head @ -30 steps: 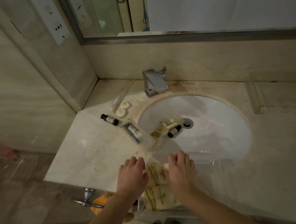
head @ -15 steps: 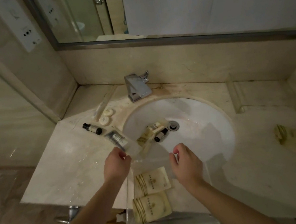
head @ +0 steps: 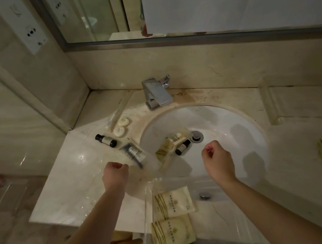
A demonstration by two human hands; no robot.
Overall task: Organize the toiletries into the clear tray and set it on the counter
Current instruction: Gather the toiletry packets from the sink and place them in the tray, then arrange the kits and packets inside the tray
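Below the sink (head: 228,116), at its near rim, the clear tray (head: 147,203) sits tilted over the counter's edge with two cream sachets (head: 173,202) lying flat inside it. Both hands hover above the sink's near side: the left hand (head: 114,173) is curled into a loose fist just beside a clear-wrapped packet (head: 133,153) on the sink's left rim, and the right hand (head: 216,158) is curled shut too, seemingly holding nothing (I cannot tell whether the left fingertips touch the wrapper). Inside the sink, by the drain, lie a small tube (head: 174,139) and a dark bottle (head: 182,147); left of the sink rest another dark-capped bottle (head: 106,140) and two round soaps (head: 121,127). These all look light and small. The film-wrapped packet is probably slippery and soft, best pinched at its middle; the bottles are stiff, so gripping across the body should serve. The tray looks rigid, and likely wants both side walls held.
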